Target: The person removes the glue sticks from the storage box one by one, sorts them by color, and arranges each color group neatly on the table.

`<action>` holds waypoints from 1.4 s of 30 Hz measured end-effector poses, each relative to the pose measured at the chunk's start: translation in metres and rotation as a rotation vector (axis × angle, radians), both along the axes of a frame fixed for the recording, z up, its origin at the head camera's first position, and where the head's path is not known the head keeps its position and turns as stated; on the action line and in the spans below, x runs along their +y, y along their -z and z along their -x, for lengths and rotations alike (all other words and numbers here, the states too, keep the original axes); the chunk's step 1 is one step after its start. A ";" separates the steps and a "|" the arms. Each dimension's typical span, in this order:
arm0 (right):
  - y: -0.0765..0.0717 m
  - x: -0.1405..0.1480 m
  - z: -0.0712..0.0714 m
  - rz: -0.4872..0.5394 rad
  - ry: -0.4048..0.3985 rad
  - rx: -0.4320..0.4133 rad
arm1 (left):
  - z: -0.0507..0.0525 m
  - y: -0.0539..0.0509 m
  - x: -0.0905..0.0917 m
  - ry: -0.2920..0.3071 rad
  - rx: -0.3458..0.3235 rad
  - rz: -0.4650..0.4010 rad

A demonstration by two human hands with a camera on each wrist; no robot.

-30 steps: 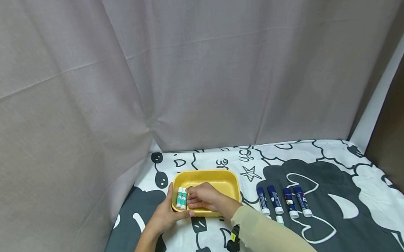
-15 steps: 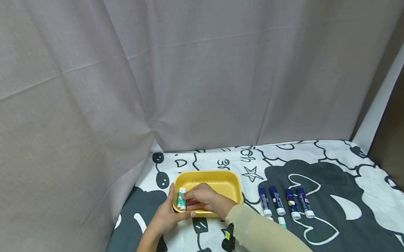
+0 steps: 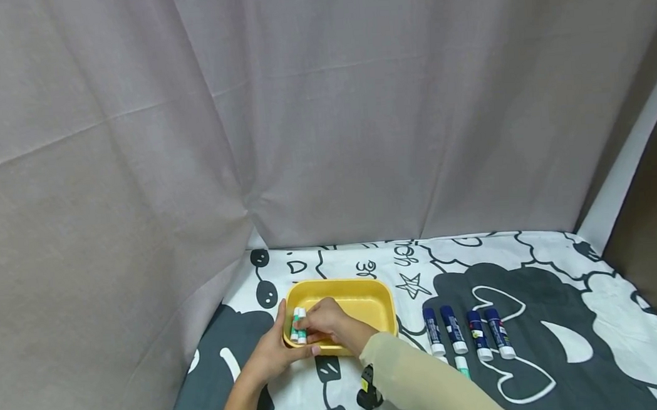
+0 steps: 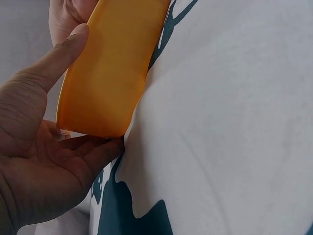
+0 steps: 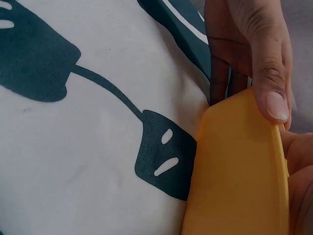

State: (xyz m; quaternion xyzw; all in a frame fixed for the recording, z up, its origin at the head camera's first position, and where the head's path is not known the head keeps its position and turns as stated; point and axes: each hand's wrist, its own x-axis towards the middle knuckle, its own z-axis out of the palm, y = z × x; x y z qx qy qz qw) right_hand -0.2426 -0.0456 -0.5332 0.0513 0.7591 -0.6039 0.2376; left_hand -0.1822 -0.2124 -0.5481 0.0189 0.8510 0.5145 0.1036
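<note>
A yellow tray (image 3: 362, 286) lies on the patterned cloth in the head view, its outer wall (image 4: 105, 83) filling part of the left wrist view. My left hand (image 3: 272, 352) grips the tray's left end, thumb on the near rim and fingers around the end wall. Inside, two white-and-green glue sticks (image 3: 295, 325) lie side by side at the left end. My right hand (image 3: 330, 321) reaches into the tray and pinches the right-hand glue stick (image 3: 303, 336). In the right wrist view the tray wall hides most of that hand's fingers.
Several dark blue glue sticks (image 3: 452, 329) with white ends lie in a row right of the tray. Nearer, a white-and-green stick (image 3: 462, 366) is partly hidden by the right sleeve (image 3: 423, 375). A grey curtain (image 3: 330, 136) hangs behind.
My right hand's fingers have moved left from beside the glue sticks onto the right-hand one. My left hand keeps its grip on the tray. The head view has shifted slightly.
</note>
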 end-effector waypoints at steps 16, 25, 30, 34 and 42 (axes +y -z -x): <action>-0.002 0.031 -0.001 0.150 -0.028 -0.077 | 0.002 0.002 0.008 0.003 0.012 0.013; -0.009 0.051 -0.007 0.156 -0.039 -0.053 | 0.000 0.000 0.008 -0.016 0.001 0.027; -0.018 0.064 -0.009 0.173 -0.051 -0.024 | 0.000 0.000 0.006 -0.017 0.003 0.037; -0.030 0.077 -0.012 0.167 -0.052 -0.025 | 0.000 0.000 0.005 -0.020 -0.006 0.033; -0.051 0.101 -0.019 0.148 -0.079 -0.020 | 0.000 0.000 0.001 -0.024 -0.009 0.032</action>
